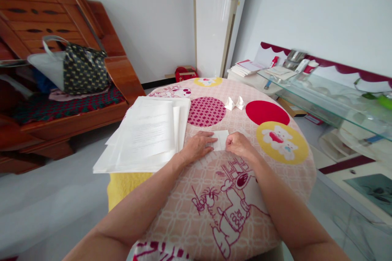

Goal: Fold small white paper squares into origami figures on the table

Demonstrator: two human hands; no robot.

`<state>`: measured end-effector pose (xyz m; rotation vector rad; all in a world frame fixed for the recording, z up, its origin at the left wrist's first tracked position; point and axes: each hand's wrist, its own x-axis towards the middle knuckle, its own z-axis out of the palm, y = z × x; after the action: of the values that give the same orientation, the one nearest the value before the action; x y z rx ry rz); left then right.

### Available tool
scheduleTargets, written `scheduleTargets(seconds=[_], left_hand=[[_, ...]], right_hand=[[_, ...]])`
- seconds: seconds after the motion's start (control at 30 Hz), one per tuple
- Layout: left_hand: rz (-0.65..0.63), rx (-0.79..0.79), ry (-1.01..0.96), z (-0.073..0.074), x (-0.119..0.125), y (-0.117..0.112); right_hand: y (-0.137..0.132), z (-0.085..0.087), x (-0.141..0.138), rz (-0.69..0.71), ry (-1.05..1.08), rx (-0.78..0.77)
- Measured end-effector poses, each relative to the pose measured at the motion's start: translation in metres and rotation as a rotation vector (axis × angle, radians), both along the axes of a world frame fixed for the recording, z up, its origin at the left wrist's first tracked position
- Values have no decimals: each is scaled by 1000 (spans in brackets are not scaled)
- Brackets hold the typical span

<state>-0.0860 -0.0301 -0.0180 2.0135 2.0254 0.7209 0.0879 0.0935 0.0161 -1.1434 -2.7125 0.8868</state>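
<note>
A small folded white paper (221, 138) lies on the pink cartoon-print tablecloth (232, 212) in the middle of the round table. My left hand (198, 147) lies flat on the paper's left part, fingers stretched out and pressing it down. My right hand (240, 145) is at the paper's right edge with its fingers curled and pinched on the paper. Two small folded white paper shapes (234, 103) stand farther back on the cloth. A stack of white printed sheets (147, 134) lies on the table just left of my left hand.
A wooden bench (61, 102) with a patterned handbag (82, 69) stands at the left. A tall white air conditioner (214, 20) is at the back wall. A glass shelf unit (330, 94) with bottles and books runs along the right.
</note>
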Motion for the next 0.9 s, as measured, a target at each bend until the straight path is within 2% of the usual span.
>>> scheduleTargets(seconds=[0.2, 0.27, 0.37, 0.43, 0.53, 0.63, 0.77, 0.9], left_hand=[[-1, 30, -14, -4, -2, 1], [2, 20, -20, -3, -1, 0], [18, -4, -13, -1, 1, 0], [31, -6, 8, 0, 4, 0], [65, 8, 38, -2, 8, 0], [98, 0, 32, -6, 9, 2], [99, -16, -19, -8, 3, 3], [36, -72, -33, -5, -8, 1]], right_hand=[[22, 5, 20, -37, -16, -83], [23, 5, 20, -36, 77, -153], [14, 1, 10, -79, 323, -267], [4, -4, 0, -54, 364, -264], [-6, -10, -12, 48, 307, -162], [-9, -13, -14, 84, 269, -87], [-8, -13, -11, 77, 260, -106], [-8, -12, -10, 71, 260, -116]])
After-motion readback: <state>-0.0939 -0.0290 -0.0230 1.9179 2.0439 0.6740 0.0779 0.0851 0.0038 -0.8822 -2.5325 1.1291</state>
